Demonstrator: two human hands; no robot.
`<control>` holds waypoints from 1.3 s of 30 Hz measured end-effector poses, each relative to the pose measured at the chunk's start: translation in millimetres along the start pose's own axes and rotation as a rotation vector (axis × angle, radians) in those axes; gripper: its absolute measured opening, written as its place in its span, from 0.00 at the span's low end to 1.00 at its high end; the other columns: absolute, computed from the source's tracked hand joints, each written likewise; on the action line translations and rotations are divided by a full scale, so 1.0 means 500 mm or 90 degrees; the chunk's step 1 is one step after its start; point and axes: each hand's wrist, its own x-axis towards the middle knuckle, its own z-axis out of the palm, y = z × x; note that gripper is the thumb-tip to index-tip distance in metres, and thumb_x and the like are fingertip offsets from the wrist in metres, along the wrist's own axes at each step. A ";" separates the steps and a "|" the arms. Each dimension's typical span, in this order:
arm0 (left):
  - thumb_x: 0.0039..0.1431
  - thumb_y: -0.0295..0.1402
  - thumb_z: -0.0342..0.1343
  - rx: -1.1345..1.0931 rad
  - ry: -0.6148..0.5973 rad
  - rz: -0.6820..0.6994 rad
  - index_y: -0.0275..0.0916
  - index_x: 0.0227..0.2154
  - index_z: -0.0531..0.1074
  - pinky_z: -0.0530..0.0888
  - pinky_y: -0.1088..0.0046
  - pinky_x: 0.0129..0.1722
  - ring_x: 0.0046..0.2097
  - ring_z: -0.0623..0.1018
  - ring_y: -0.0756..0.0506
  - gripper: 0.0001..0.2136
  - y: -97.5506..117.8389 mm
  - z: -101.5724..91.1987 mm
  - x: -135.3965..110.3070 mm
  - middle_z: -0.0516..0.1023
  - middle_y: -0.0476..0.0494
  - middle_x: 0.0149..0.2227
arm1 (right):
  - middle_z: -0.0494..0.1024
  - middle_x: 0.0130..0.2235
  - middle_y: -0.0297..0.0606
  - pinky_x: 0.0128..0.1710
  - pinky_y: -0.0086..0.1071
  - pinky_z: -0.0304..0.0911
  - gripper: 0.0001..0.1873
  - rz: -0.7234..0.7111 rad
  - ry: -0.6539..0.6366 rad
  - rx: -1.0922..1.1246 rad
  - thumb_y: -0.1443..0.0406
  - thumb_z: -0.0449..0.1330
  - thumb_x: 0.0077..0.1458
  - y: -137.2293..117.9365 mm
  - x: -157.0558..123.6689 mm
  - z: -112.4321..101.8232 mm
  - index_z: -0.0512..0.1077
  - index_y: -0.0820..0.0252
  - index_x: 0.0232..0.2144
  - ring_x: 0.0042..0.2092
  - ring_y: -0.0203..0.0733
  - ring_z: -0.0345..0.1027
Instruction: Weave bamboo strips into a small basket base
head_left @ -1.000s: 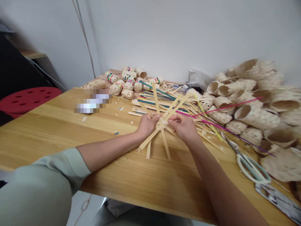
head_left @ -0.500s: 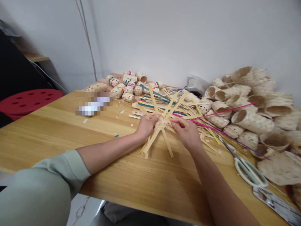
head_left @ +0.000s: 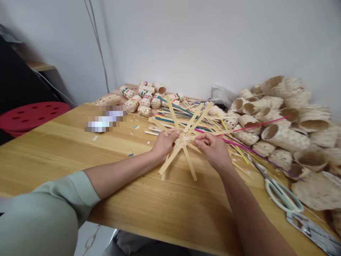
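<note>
A star of flat bamboo strips (head_left: 183, 142), crossed at a small woven centre, lies over the wooden table (head_left: 66, 149). My left hand (head_left: 163, 144) grips the star's left side, thumb and fingers closed on the strips by the centre. My right hand (head_left: 213, 149) pinches the right side of the centre, where a thin pink strip (head_left: 250, 124) runs off to the right. Several strips stick out toward me and away toward the wall.
Loose bamboo strips (head_left: 186, 117), some coloured, lie behind the hands. Small woven baskets with coloured bands (head_left: 141, 97) sit at the back. A big heap of plain woven baskets (head_left: 287, 117) fills the right. Scissors (head_left: 279, 190) lie right of my right arm. A red stool (head_left: 29, 115) stands left.
The star of strips has turned a little between my hands, its near ends swinging slightly. Both hands stay closed on the centre.
</note>
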 end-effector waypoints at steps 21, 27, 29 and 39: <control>0.47 0.31 0.63 -0.129 -0.149 -0.052 0.32 0.27 0.73 0.71 0.75 0.32 0.27 0.75 0.50 0.07 0.020 0.000 0.004 0.77 0.45 0.26 | 0.78 0.33 0.38 0.31 0.32 0.63 0.16 -0.030 -0.141 0.073 0.55 0.63 0.45 -0.012 -0.027 -0.070 0.71 0.58 0.34 0.33 0.41 0.72; 0.51 0.29 0.60 -0.143 -0.101 -0.075 0.31 0.27 0.73 0.72 0.74 0.31 0.26 0.75 0.50 0.05 0.010 0.000 0.006 0.77 0.45 0.24 | 0.75 0.28 0.34 0.30 0.31 0.59 0.13 -0.024 0.000 -0.013 0.55 0.62 0.48 -0.008 -0.041 -0.003 0.68 0.57 0.29 0.31 0.40 0.67; 0.52 0.28 0.59 -0.151 -0.083 -0.078 0.31 0.27 0.72 0.72 0.74 0.30 0.25 0.75 0.49 0.04 0.008 0.000 0.006 0.77 0.45 0.24 | 0.73 0.26 0.32 0.30 0.31 0.57 0.14 -0.028 0.000 -0.026 0.54 0.61 0.48 -0.006 -0.037 0.010 0.66 0.57 0.27 0.29 0.39 0.65; 0.57 0.24 0.52 -0.194 -0.082 -0.103 0.31 0.28 0.74 0.73 0.75 0.29 0.24 0.75 0.50 0.06 0.011 0.002 0.008 0.77 0.43 0.24 | 0.74 0.27 0.32 0.25 0.28 0.55 0.18 0.093 -0.042 0.251 0.55 0.66 0.41 -0.020 -0.025 0.012 0.63 0.57 0.27 0.25 0.33 0.62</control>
